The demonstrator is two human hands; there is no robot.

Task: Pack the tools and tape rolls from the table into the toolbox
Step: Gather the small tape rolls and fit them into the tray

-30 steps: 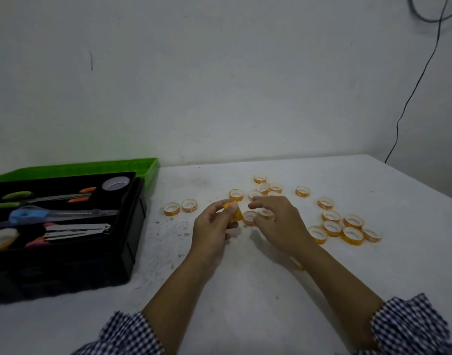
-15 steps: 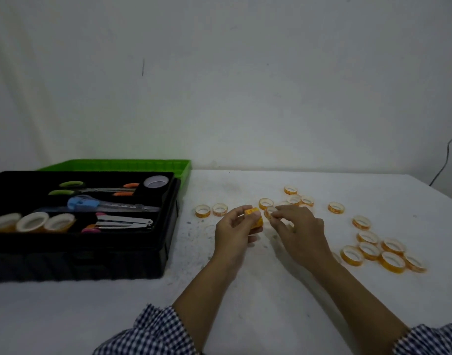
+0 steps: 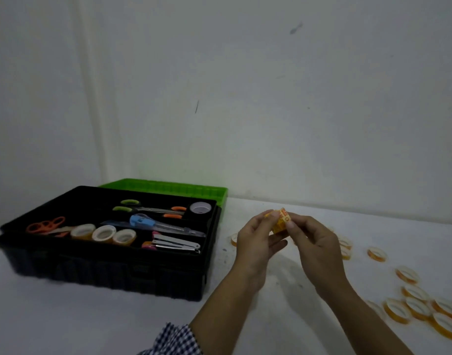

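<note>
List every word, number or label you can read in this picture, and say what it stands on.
Red marks on the yellow stack of small tape rolls, pinched between the left hand and the right hand: too blurred to read.
Black plastic toolbox, loose orange-rimmed tape rolls: no text visible.

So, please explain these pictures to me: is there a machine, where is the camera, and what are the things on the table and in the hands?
There is no machine here. A person works with bare hands, and one camera worn on the head looks down at them. The left hand and right hand together pinch a small yellow-orange stack, apparently tape rolls. On the white table stands an open black toolbox with a green lid; inside lie scissors, a stapler and three tape rolls. More loose tape rolls lie on the table at the right.
</note>
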